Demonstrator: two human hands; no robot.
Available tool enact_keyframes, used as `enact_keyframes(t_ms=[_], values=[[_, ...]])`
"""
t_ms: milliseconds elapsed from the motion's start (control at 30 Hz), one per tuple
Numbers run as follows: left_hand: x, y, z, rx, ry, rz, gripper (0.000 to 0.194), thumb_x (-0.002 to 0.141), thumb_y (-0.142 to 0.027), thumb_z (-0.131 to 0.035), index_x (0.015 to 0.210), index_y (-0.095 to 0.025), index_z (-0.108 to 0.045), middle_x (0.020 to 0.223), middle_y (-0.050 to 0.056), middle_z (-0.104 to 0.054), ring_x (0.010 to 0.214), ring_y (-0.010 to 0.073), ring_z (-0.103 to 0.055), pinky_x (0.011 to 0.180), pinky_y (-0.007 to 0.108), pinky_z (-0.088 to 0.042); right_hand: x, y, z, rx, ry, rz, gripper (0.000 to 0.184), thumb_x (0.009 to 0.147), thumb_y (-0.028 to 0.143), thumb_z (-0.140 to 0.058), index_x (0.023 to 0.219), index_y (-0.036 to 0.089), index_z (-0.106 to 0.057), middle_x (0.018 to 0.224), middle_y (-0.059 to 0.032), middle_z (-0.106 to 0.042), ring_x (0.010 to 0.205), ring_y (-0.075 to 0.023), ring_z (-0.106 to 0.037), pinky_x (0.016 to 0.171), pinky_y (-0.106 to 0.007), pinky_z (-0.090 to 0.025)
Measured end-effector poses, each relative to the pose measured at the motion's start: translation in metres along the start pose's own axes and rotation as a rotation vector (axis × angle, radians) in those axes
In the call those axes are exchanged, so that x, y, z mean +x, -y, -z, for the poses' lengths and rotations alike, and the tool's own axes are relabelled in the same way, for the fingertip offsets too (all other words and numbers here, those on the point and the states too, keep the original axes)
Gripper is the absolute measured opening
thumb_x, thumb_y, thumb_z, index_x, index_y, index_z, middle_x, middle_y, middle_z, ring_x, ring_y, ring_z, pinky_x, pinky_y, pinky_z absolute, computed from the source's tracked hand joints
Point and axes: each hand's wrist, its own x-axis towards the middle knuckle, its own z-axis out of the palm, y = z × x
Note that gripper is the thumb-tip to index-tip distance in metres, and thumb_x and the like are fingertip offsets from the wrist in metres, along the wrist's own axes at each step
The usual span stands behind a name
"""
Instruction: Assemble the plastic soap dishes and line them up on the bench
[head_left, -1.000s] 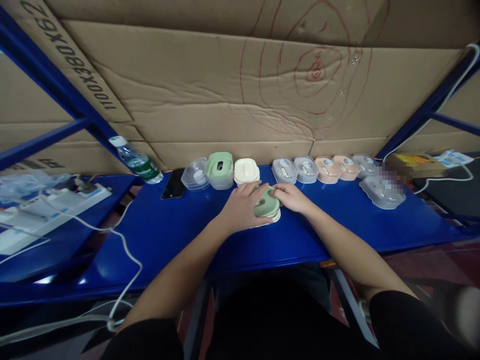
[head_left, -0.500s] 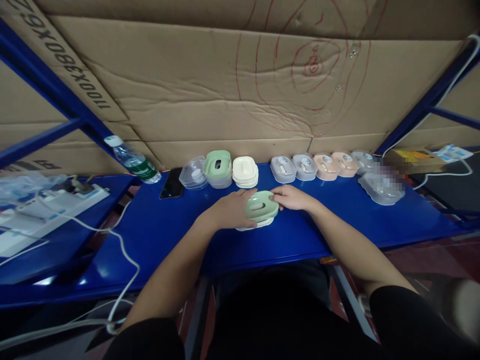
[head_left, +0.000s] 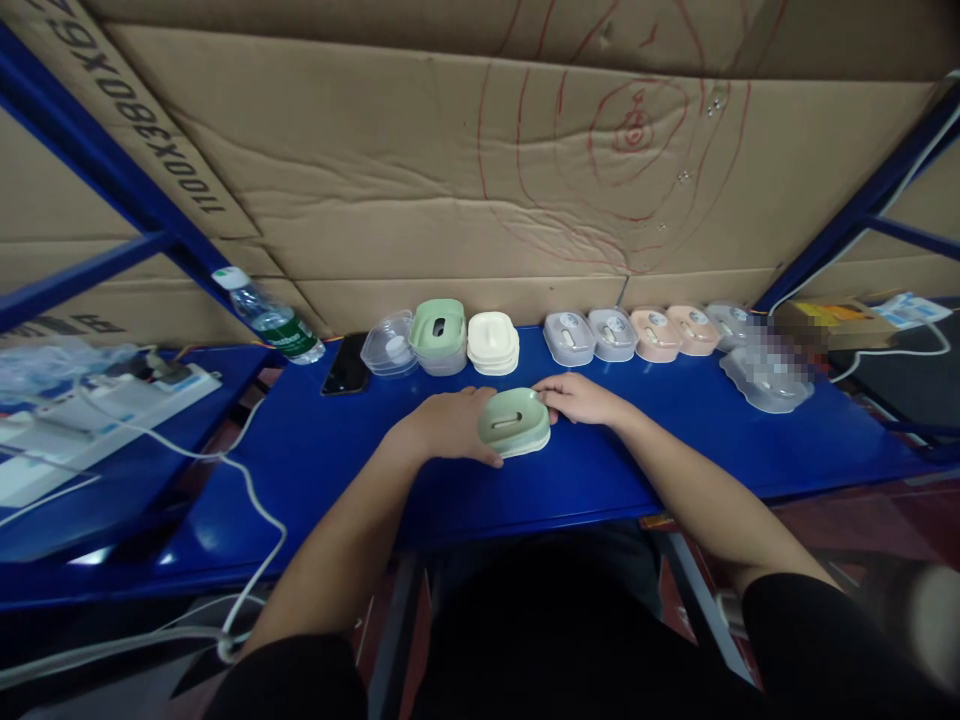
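Observation:
A green plastic shell with a slot in its middle (head_left: 516,420) sits over a cream piece (head_left: 525,450) on the blue table. My left hand (head_left: 454,425) is wrapped around the shell's left side, thumb at the front. At the far right corner, the fingers of my right hand (head_left: 568,396) grip the rim. Behind them stand a stack of cream pieces (head_left: 493,345), a stack of green shells (head_left: 439,335) and clear plastic covers (head_left: 390,345).
Grey lidded boxes (head_left: 568,340) and peach lidded boxes (head_left: 657,335) line the back, with a clear cover (head_left: 769,380) to the right. A phone (head_left: 346,365) and water bottle (head_left: 274,325) are at left. A white cable (head_left: 244,480) crosses the left side.
The green shell has come down from a tilt above the cream piece and now sits level over it. Both hands moved slightly with it and still hold it.

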Motion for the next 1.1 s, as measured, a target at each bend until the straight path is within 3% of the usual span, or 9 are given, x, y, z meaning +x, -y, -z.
enact_keyframes(t_ms=[133, 333, 567, 667, 767, 833, 900, 967, 1100], values=[[0.005, -0.014, -0.007, 0.115, 0.014, 0.026, 0.102, 0.06, -0.064, -0.081, 0.148, -0.025, -0.046, 0.135, 0.016, -0.064, 0.113, 0.037, -0.068, 0.09, 0.044, -0.054, -0.001, 0.001, 0.004, -0.095, 0.033, -0.016, 0.032, 0.095, 0.025, -0.05, 0.113, 0.018, -0.075, 0.067, 0.0013, -0.072, 0.053, -0.0128, -0.061, 0.059, -0.025, -0.044], [0.018, -0.013, -0.022, 0.24, -0.115, 0.025, 0.104, 0.072, -0.056, -0.072, 0.159, -0.014, -0.033, 0.145, 0.023, -0.055, 0.125, 0.0416, -0.059, 0.1, 0.05, -0.049, 0.003, -0.01, 0.003, -0.175, -0.06, 0.04, 0.034, 0.102, 0.034, -0.048, 0.121, 0.016, -0.071, 0.066, -0.0009, -0.072, 0.068, -0.0182, -0.069, 0.069, -0.028, -0.046], [0.032, 0.004, -0.035, 0.203, -0.16, -0.044, 0.12, 0.074, -0.079, -0.068, 0.163, -0.012, -0.024, 0.161, 0.025, -0.037, 0.137, 0.0465, -0.048, 0.109, 0.055, -0.041, 0.005, -0.016, 0.002, -0.226, -0.069, 0.077, 0.041, 0.103, 0.042, -0.051, 0.131, 0.016, -0.065, 0.069, -0.0014, -0.072, 0.072, -0.0197, -0.07, 0.071, -0.028, -0.046], [0.033, 0.009, -0.031, 0.166, -0.22, -0.112, 0.12, 0.068, -0.081, -0.072, 0.159, -0.013, -0.036, 0.161, 0.025, -0.039, 0.14, 0.0454, -0.046, 0.111, 0.054, -0.04, 0.005, -0.013, 0.002, -0.287, -0.069, 0.054, 0.043, 0.103, 0.045, -0.051, 0.134, 0.018, -0.065, 0.079, -0.0044, -0.076, 0.078, -0.0213, -0.072, 0.073, -0.028, -0.047], [0.029, 0.019, -0.015, 0.066, -0.439, -0.196, 0.078, 0.083, -0.069, -0.067, 0.141, -0.018, -0.06, 0.141, 0.017, -0.062, 0.128, 0.0331, -0.058, 0.105, 0.042, -0.046, 0.004, -0.012, 0.002, -0.346, -0.077, 0.042, 0.045, 0.103, 0.047, -0.05, 0.136, 0.02, -0.064, 0.104, -0.0084, -0.079, 0.089, -0.0233, -0.073, 0.077, -0.029, -0.049], [0.024, 0.031, 0.001, 0.006, -0.672, -0.114, 0.047, 0.096, -0.054, -0.055, 0.124, -0.019, -0.07, 0.12, 0.013, -0.071, 0.112, 0.0277, -0.065, 0.099, 0.04, -0.049, 0.003, -0.012, 0.002, -0.366, -0.071, 0.044, 0.044, 0.104, 0.049, -0.049, 0.136, 0.022, -0.065, 0.116, -0.0088, -0.078, 0.096, -0.0246, -0.073, 0.081, -0.03, -0.05], [0.017, 0.047, 0.015, 0.022, -0.925, 0.087, 0.037, 0.095, -0.045, -0.053, 0.109, -0.019, -0.075, 0.112, 0.014, -0.071, 0.11, 0.031, -0.064, 0.099, 0.046, -0.046, 0.002, -0.012, 0.002, -0.382, -0.058, 0.047, 0.045, 0.104, 0.051, -0.048, 0.135, 0.024, -0.065, 0.12, -0.0083, -0.077, 0.1, -0.0259, -0.073, 0.082, -0.031, -0.05], [0.012, 0.066, 0.025, 0.053, -1.08, 0.328, 0.033, 0.092, -0.042, -0.056, 0.104, -0.019, -0.076, 0.112, 0.016, -0.07, 0.115, 0.0367, -0.061, 0.103, 0.055, -0.04, 0.002, -0.013, 0.002, -0.404, -0.053, 0.05, 0.045, 0.104, 0.052, -0.047, 0.136, 0.025, -0.064, 0.123, -0.0077, -0.076, 0.103, -0.0271, -0.073, 0.084, -0.033, -0.051], [0.009, 0.095, 0.027, 0.048, -1.099, 0.563, 0.029, 0.088, -0.042, -0.059, 0.096, -0.02, -0.076, 0.113, 0.016, -0.07, 0.12, 0.04, -0.057, 0.111, 0.063, -0.028, 0.002, -0.014, 0.001, -0.433, -0.048, 0.056, 0.046, 0.104, 0.053, -0.046, 0.136, 0.026, -0.064, 0.125, -0.0076, -0.075, 0.107, -0.0284, -0.072, 0.086, -0.034, -0.051]])
